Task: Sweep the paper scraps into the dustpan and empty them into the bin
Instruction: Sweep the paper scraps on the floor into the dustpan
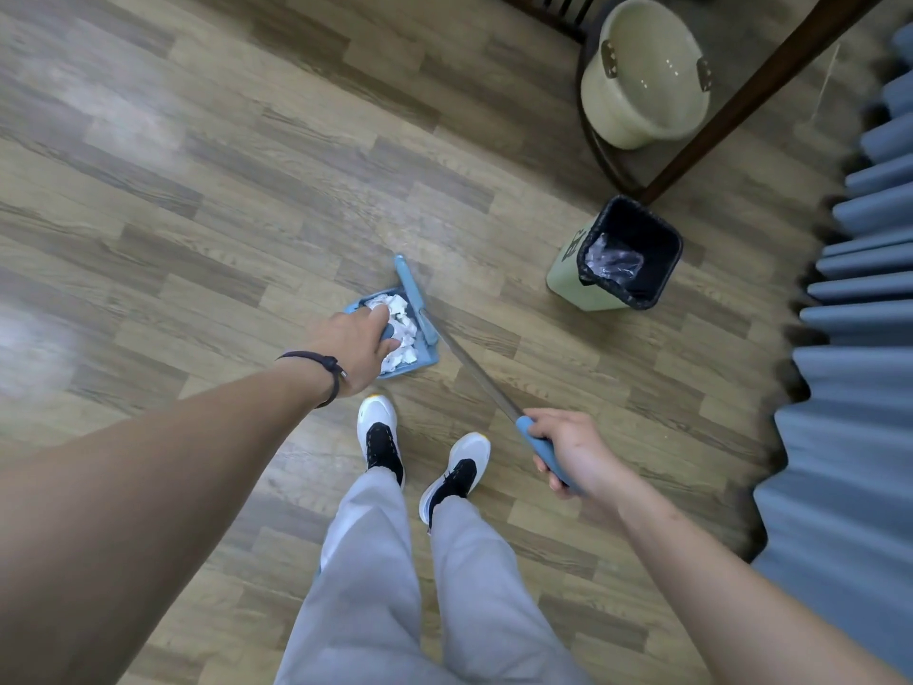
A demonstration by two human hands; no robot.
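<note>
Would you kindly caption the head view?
Left hand holds scrap-filled dustpan; right hand grips broom near bin.

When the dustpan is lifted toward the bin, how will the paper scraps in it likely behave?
The paper scraps look crumpled and light, so they may shift or spill. They heap above the shallow dustpan, so tilting probably drops some.

Blue plastic dustpan (pixel 419 360); crumpled white paper scraps (pixel 399 322); metal broom shaft (pixel 474 370); wood-grain floor (pixel 197 190), slight sheen.

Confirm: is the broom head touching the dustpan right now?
Touching. The head view shows the broom head lying against the open edge of the dustpan, with no floor visible between them and the paper scraps packed behind it.
</note>
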